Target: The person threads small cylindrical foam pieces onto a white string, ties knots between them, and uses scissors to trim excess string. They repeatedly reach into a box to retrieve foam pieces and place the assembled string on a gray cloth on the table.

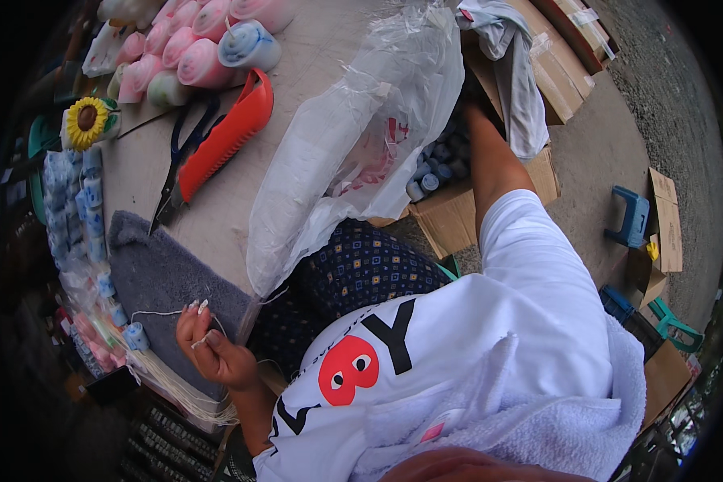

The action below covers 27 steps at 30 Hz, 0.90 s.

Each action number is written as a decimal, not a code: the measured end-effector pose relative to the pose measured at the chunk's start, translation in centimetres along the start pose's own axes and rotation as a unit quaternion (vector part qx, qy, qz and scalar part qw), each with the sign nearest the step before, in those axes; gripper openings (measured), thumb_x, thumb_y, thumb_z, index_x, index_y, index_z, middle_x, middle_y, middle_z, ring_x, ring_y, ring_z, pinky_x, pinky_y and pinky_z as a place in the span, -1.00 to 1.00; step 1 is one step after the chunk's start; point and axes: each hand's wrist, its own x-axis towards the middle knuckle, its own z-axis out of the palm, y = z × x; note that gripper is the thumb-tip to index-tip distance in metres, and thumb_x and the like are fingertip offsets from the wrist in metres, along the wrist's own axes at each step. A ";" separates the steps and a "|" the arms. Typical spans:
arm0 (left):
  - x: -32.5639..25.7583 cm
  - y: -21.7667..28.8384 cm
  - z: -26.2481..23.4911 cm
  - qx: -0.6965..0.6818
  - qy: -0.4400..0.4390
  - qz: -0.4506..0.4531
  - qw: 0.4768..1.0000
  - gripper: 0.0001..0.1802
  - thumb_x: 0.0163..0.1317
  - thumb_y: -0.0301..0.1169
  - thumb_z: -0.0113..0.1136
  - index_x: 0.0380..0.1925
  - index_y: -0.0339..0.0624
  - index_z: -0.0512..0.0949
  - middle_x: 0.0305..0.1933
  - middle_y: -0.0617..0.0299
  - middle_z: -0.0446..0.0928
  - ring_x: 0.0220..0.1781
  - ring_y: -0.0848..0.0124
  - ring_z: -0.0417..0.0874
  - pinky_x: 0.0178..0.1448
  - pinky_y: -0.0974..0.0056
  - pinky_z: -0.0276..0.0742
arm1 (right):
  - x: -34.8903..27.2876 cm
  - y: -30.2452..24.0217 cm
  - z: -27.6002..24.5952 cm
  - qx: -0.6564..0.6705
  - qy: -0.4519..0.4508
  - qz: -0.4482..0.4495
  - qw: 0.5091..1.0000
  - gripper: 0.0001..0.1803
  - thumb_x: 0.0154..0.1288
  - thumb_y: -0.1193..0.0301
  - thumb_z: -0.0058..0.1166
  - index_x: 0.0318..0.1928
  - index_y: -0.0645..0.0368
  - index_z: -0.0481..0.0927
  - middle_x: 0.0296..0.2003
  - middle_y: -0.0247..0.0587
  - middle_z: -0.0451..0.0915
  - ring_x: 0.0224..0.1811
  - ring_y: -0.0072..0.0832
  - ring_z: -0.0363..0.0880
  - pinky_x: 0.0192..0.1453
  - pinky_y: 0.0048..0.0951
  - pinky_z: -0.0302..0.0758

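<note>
My left hand point(210, 347) is closed, with a thin white wick point(154, 312) pinched at its fingertips and looped round the fingers. It hovers over a grey cloth point(181, 277) on the table's near corner. The wick trails left toward a small blue-and-white candle point(136, 336). My right arm point(496, 161) reaches down into a cardboard box point(454, 221), where the dark interior hides my right hand's fingers. Several small dark and blue-grey cylinders point(429, 182) lie inside, next to the hand. A clear plastic bag point(329, 153) drapes from the table toward this box.
A red-handled saw point(231, 132) and dark scissors point(186, 149) lie on the table. Behind them sit pink rolled candles point(203, 64) and a blue-and-white one point(249, 44). A bundle of long white wicks point(177, 390) rests at the near edge. A blue stool point(628, 217) stands at right.
</note>
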 end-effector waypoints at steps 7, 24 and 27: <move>0.2 0.2 -0.7 0.001 -0.024 0.018 1.000 -0.69 0.44 -0.45 -0.19 -0.12 -0.46 0.51 -0.04 -0.04 0.48 0.08 0.17 0.50 0.15 0.18 0.42 | -0.1 1.0 -0.3 0.097 -0.046 0.025 0.994 -0.60 0.22 0.29 0.09 0.08 0.07 0.47 -0.15 -0.09 0.57 -0.11 -0.33 0.54 -0.02 -0.33 0.46; -0.5 2.4 -2.3 -0.154 -0.024 -0.020 0.988 -0.79 0.32 -0.51 0.08 -0.12 -0.38 0.58 -0.19 0.18 0.51 -0.18 0.51 0.50 -0.11 0.46 0.42 | -23.7 3.9 -11.6 0.552 -0.667 -0.250 0.434 -0.40 0.32 0.21 0.05 0.31 0.05 0.22 -0.02 0.00 0.49 -0.08 -0.21 0.54 -0.13 -0.40 0.58; -2.0 3.2 -3.1 -0.286 -0.023 -0.094 0.953 -0.82 0.29 -0.50 0.13 -0.15 -0.31 0.61 -0.28 0.25 0.50 -0.26 0.57 0.48 -0.17 0.48 0.39 | -32.5 2.0 -17.7 0.483 -0.704 -0.312 0.417 -0.40 0.41 0.19 -0.09 0.37 0.05 0.10 0.01 0.12 0.46 0.05 -0.10 0.54 -0.04 -0.32 0.62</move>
